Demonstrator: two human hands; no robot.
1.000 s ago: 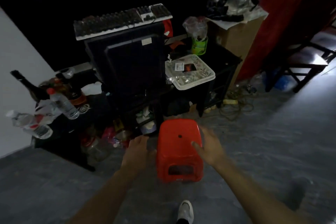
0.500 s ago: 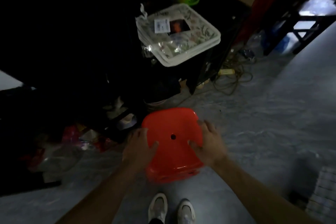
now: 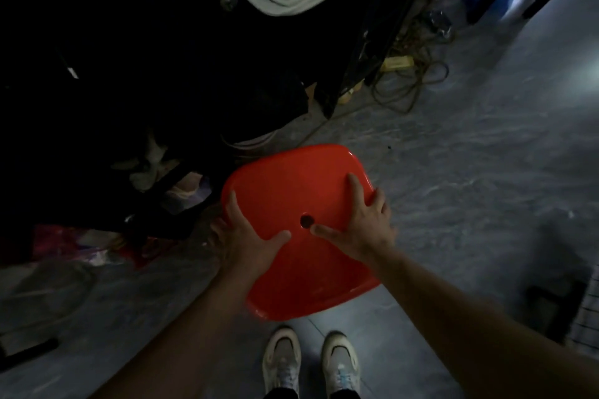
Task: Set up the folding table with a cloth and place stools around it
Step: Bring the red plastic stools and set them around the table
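We clasp the red stool [image 3: 291,185] by opposite edges, left hand [image 3: 246,238] and right hand [image 3: 364,227] (thumbs atop, fingers [image 3: 382,204] curled over), for a level lift.

Dim, shadowed left; light upper right; soft.

No readable text or labels.
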